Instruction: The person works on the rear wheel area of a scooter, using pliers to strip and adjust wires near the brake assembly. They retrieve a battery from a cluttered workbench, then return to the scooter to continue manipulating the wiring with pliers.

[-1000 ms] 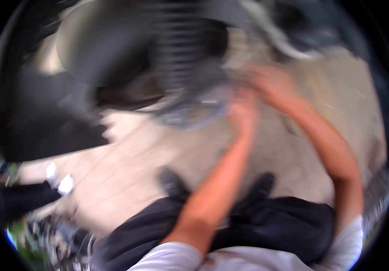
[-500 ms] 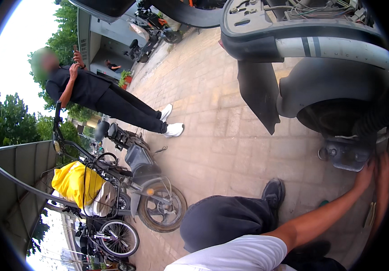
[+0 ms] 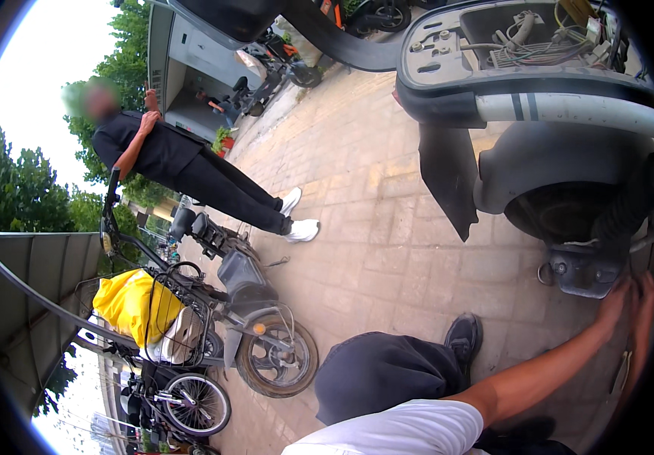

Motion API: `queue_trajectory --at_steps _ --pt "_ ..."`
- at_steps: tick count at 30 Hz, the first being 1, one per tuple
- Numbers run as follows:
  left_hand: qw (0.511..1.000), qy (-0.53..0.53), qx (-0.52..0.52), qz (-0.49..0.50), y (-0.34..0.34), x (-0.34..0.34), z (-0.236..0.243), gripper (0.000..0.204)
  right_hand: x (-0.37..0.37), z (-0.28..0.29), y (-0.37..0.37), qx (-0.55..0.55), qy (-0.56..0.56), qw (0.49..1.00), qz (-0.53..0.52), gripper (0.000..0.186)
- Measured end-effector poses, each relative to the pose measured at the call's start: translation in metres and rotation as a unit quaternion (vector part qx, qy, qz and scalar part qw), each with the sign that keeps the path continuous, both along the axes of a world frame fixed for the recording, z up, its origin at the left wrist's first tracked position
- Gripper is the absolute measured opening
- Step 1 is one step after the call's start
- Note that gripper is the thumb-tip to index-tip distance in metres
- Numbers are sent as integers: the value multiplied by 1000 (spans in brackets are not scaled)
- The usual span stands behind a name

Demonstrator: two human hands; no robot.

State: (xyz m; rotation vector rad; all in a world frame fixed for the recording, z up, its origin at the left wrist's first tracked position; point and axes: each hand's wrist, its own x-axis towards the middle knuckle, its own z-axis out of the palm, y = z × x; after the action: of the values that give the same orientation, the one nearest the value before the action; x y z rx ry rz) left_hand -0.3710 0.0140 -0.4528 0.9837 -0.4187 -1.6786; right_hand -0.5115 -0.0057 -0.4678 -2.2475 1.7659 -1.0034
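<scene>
A scooter with its upper cover off (image 3: 520, 110) fills the right side, its wiring (image 3: 547, 49) bare at the top. My left hand (image 3: 614, 305) reaches to the low metal bracket (image 3: 586, 267) behind the dark wheel guard (image 3: 562, 163). Close beside it is my right hand (image 3: 643, 299), near the picture's dark rim. The fingertips of both hands are lost behind the bracket and in shadow, so whether they hold anything is hidden. A thin, pale-edged tool (image 3: 621, 371) lies by my right forearm, partly covered.
My bent knee (image 3: 384, 375) and dark shoe (image 3: 463, 341) are left of my arm. At left stands a parked scooter (image 3: 247, 280) near a basket holding a yellow bag (image 3: 133, 303), with a bicycle (image 3: 194, 406) below. A person in dark clothes (image 3: 183, 163) stands on the paving, hands raised.
The whole view has shifted a little, so the scooter and the standing person sit lower and farther right. My hands stay at the bracket, with little visible movement.
</scene>
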Motion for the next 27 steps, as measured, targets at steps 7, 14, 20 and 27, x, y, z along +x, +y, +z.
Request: queue_trajectory --at_steps 7,14,20,27 --pt "999 -32 -12 8 4 10 -9 39 15 6 -8 53 -57 996 43 16" --pt "997 -68 -30 -1 -3 -3 -34 41 18 22 -5 -19 52 997 51 20" --pt "942 -332 -43 16 29 21 -30 54 74 105 -1 4 106 989 105 12" --pt "837 -293 83 -455 124 124 205 57 88 236 86 322 152 931 76 18"
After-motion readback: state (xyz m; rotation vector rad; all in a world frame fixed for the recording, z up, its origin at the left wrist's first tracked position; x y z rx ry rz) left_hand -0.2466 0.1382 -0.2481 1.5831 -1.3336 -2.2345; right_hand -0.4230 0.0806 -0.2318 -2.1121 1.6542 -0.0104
